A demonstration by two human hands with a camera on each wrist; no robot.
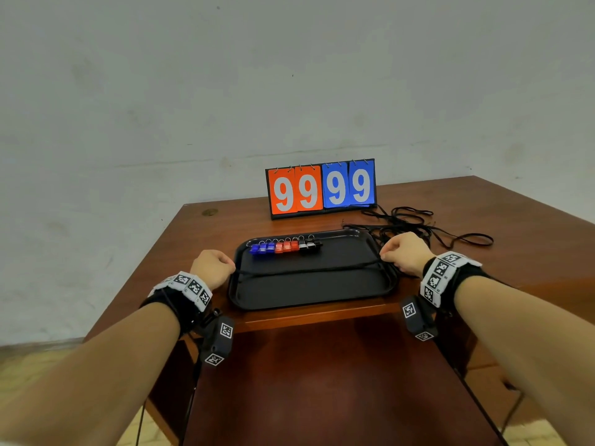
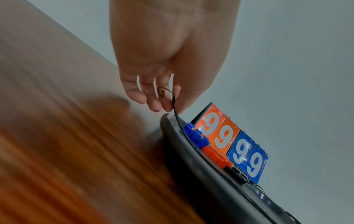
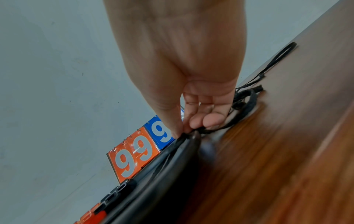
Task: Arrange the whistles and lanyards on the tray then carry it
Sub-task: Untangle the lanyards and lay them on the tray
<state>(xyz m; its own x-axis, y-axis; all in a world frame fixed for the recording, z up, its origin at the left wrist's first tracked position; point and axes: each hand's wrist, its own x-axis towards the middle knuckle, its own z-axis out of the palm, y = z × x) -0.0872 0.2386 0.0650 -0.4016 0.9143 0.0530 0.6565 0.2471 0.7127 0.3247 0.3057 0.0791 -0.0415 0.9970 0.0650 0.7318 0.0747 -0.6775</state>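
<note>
Across tray, left hand, right hand pinch lanyard ends; fingertips hidden overhead

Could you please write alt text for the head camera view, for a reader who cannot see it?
Two hands, left and right, stretch a black lanyard across a black tray on a wooden table. Blue, red and black whistles line the tray's far edge; more lanyards and a scoreboard lie behind.

We read four white 9s on the flip scoreboard at the table's far edge: two on orange cards, two on blue. We find no other legible writing.
</note>
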